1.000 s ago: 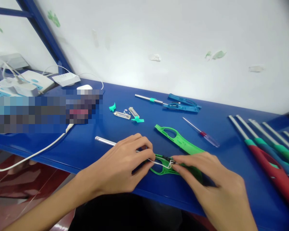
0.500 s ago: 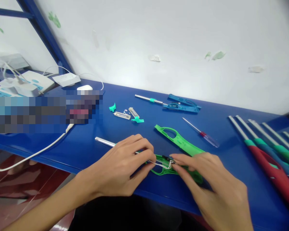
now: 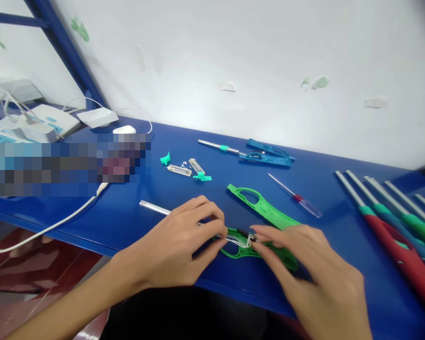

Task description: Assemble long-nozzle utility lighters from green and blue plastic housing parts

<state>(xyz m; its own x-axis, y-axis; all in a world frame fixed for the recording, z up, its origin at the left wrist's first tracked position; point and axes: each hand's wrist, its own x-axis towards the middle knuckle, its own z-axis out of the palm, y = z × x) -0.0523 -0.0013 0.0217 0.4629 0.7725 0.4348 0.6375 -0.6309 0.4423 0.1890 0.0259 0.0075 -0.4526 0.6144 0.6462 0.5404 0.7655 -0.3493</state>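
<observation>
**Caution: Wire Strain at Open Handle**

The right hand [image 3: 315, 264] pinches a small black rod-shaped component [image 3: 245, 233] at an open green plastic handle half [image 3: 241, 256] between both hands. The left hand [image 3: 184, 243] grips the handle's left end; exact contact is hidden. Pulling could detach the thin white wires [image 3: 249, 242]; a fingertip slip could release the component.

The left fingers obstruct the silver metal tube [image 3: 154, 208]. A second green plastic half [image 3: 269, 210] limits space beyond the right hand; a clear-handled screwdriver [image 3: 299, 198] lies farther back.
</observation>
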